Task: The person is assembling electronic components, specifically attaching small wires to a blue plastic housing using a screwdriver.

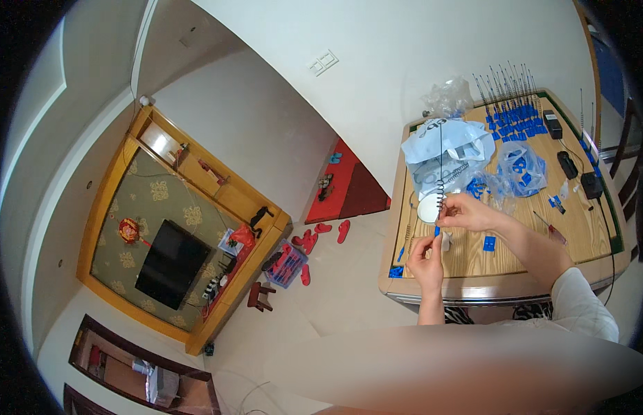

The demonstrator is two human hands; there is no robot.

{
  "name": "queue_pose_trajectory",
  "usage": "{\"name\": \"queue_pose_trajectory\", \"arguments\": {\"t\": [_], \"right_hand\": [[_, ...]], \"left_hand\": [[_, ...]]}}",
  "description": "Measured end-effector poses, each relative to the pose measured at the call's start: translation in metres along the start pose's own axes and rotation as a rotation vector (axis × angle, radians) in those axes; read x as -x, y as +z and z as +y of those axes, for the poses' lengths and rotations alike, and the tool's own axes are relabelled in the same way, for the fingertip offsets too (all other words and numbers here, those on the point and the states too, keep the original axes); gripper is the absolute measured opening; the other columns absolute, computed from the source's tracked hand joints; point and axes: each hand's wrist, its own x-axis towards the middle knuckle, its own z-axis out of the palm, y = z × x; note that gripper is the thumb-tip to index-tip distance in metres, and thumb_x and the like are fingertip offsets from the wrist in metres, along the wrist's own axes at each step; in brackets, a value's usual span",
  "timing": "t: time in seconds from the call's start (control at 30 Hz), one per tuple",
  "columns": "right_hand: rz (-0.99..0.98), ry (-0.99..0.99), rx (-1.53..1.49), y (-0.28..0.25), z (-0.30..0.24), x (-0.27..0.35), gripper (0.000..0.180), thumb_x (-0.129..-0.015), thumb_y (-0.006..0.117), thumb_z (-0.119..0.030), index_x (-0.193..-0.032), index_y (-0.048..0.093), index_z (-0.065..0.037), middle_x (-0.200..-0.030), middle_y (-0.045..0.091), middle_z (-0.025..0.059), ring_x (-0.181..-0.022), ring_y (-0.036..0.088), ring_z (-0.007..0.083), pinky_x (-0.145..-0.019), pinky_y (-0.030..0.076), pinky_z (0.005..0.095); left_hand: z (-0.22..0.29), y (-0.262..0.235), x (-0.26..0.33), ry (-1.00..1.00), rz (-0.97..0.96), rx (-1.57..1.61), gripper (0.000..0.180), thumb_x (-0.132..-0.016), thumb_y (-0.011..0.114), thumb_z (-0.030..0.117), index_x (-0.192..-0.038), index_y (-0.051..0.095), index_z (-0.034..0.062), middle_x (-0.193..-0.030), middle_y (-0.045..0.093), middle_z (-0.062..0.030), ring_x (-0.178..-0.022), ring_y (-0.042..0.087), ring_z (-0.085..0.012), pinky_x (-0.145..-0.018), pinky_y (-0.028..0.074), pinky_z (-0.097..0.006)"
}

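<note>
Above the near left part of the table, a thin black antenna rod with a coiled spring [440,185] stands upright between my hands. My right hand [467,212] pinches the lower end of the coil. Just below it, my left hand [425,263] has its fingers closed on the blue base piece [437,232] of the same rod. A round white disc or lid [428,207] lies behind, beside my right fingertips. To the left on the wood is another coiled rod [407,235] with a blue end. A flat blue piece [489,243] lies right of my hands.
Several finished-looking coiled rods on blue bases [515,121] stand at the table's back. Plastic bags [442,155] cover the left middle; a clear bag [522,169] holds blue parts. Black devices [592,185] and a red-handled screwdriver [557,236] lie right. Slippers [305,241] lie on the floor.
</note>
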Motion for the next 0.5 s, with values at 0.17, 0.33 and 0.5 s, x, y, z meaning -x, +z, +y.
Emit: {"name": "queue_pose_trajectory", "arguments": {"t": [0.17,0.33,0.5], "right_hand": [[-0.004,0.000,-0.020,-0.002,-0.005,0.004,0.013,-0.081,0.066,-0.012,-0.083,0.060,-0.001,-0.079,0.060,-0.0012,-0.074,0.052,0.0050,-0.066,0.043,0.0222],[-0.019,0.004,-0.071,-0.004,0.000,0.005,0.012,-0.082,0.065,-0.009,-0.088,0.061,0.000,-0.082,0.060,-0.0005,-0.077,0.055,0.0071,-0.072,0.045,0.0246],[0.020,-0.037,-0.142,0.001,-0.008,0.016,0.013,-0.080,0.064,-0.003,-0.092,0.062,0.001,-0.087,0.061,0.0027,-0.085,0.056,0.0098,-0.078,0.045,0.0264]], "left_hand": [[0.001,0.001,0.000,-0.007,-0.020,0.030,0.005,-0.078,0.066,-0.003,-0.083,0.063,-0.0023,-0.077,0.055,-0.0022,-0.071,0.051,-0.0081,-0.065,0.042,-0.020],[0.008,0.004,0.001,0.056,0.000,-0.053,0.006,-0.077,0.066,-0.004,-0.083,0.063,-0.0020,-0.077,0.056,-0.0033,-0.071,0.052,-0.0093,-0.067,0.042,-0.021],[0.021,0.005,0.004,0.252,0.055,-0.253,0.010,-0.074,0.068,-0.004,-0.081,0.064,0.0001,-0.075,0.057,-0.0064,-0.069,0.054,-0.0151,-0.065,0.043,-0.025]]}}
